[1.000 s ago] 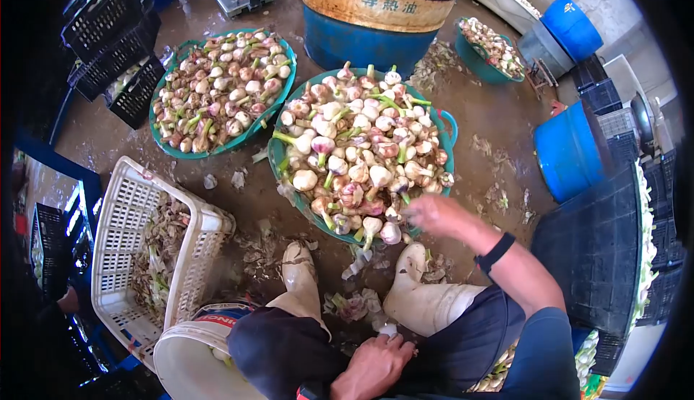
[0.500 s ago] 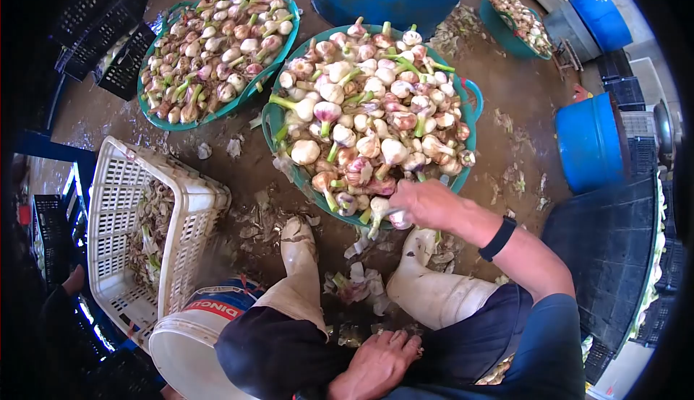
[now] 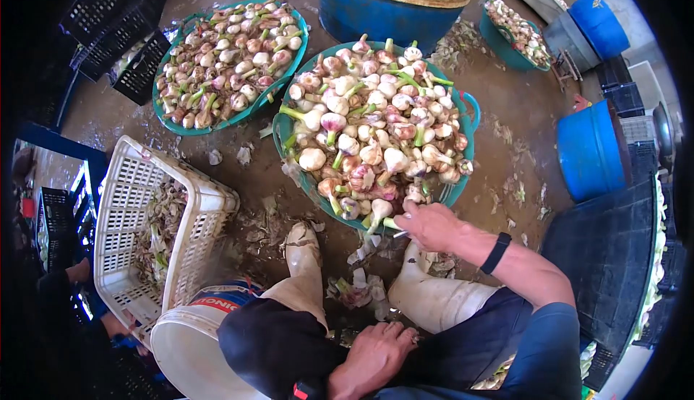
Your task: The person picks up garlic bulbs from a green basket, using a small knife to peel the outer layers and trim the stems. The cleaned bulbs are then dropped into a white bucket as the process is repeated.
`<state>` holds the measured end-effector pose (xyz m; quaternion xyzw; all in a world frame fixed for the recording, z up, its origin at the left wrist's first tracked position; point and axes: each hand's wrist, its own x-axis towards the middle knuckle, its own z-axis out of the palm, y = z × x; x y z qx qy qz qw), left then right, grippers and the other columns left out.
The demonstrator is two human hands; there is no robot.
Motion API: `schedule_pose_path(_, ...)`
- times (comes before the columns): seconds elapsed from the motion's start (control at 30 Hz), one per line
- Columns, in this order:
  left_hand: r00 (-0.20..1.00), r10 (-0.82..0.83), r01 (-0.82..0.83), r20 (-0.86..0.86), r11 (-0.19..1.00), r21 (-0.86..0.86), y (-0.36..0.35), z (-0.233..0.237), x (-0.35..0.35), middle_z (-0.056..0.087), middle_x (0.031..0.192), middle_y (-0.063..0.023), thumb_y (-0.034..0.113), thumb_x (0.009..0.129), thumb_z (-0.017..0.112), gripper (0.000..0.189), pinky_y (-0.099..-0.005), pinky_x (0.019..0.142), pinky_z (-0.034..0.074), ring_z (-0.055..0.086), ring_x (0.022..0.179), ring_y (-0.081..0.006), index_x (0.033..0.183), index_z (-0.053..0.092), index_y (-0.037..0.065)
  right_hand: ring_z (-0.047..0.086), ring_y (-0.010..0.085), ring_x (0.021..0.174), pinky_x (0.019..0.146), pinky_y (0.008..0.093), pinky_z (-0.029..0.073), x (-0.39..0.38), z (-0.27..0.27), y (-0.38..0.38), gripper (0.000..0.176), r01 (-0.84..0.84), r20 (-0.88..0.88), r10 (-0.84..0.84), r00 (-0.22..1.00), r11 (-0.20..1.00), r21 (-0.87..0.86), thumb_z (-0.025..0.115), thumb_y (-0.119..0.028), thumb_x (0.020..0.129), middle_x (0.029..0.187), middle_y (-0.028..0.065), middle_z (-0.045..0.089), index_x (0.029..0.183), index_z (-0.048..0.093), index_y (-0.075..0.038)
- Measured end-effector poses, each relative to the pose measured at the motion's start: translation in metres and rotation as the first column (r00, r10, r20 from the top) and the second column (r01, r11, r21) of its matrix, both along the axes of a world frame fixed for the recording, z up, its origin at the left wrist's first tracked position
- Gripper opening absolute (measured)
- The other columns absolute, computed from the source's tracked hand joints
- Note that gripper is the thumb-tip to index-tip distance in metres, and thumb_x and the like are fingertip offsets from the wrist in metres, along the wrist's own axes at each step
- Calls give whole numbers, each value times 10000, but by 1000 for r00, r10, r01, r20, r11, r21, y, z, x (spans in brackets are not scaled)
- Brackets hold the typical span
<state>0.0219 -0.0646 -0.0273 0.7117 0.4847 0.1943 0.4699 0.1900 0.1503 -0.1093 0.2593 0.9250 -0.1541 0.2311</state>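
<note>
Head view: since half a second ago our right hand (image 3: 428, 224) pulled back off the round teal plastic basin (image 3: 471, 122), now pinching the green stem of a white garlic bulb (image 3: 380, 209) at its near rim. Our left hand (image 3: 372, 357) lies half-curled on dark trousers (image 3: 275, 342); we can't tell its grip.

"导热油" on blue drum (image 3: 390, 6)
</note>
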Motion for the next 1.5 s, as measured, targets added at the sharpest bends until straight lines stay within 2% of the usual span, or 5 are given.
schedule_pose_path(0.27, 724, 525, -459, 447, 851, -257, -11, -11, 13, 575, 1078, -95, 183, 938, 526, 307, -324, 868, 473, 575, 985, -179, 1197, 490, 23, 586, 281, 929, 825, 352, 463, -1, 127, -59, 577, 477, -280, -699, 658, 675, -563, 780, -260, 635, 973, 144, 587, 1105, 531, -36)
schedule_pose_path(0.57, 189, 618, -374, 763, 764, -526, -18, 4, 25, 541, 1152, -101, 264, 1002, 395, 399, -297, 887, 456, 552, 1011, -141, 1284, 401, -18, 584, 211, 858, 775, 315, 481, -12, 165, -167, 400, 341, -548, -712, 439, 697, -631, 704, -190, 807, 950, 120, 557, 1085, 470, -23)
schedule_pose_path(0.77, 339, 670, -454, 660, 731, -510, -29, 3, 26, 618, 869, -101, 354, 1003, 353, 413, -233, 482, 442, 562, 612, -120, 1091, 519, -14, 500, 64, 522, 459, 197, 400, 5, 139, -189, 448, 169, -434, -893, -122, 413, -895, 380, -433, 987, 665, 9, 553, 875, 571, -44)
schedule_pose_path(1.23, 584, 667, -503, 463, 745, -438, -44, -15, 26, 568, 694, -44, 410, 1001, 334, 455, -218, 412, 391, 521, 511, -102, 957, 547, 10, 576, 70, 592, 506, 204, 465, -1, 120, -219, 139, 154, -323, -931, -168, 299, -942, 625, -151, 898, 717, 36, 622, 886, 571, -24)
schedule_pose_path(1.5, 195, 721, -488, 665, 659, -572, -34, -2, 3, 601, 739, -92, 431, 990, 326, 457, -247, 348, 369, 538, 490, -148, 994, 548, 32, 583, 84, 653, 599, 256, 488, 59, 103, -207, 157, 378, -284, -898, -334, 149, -914, 591, -177, 910, 715, 28, 610, 864, 553, -32)
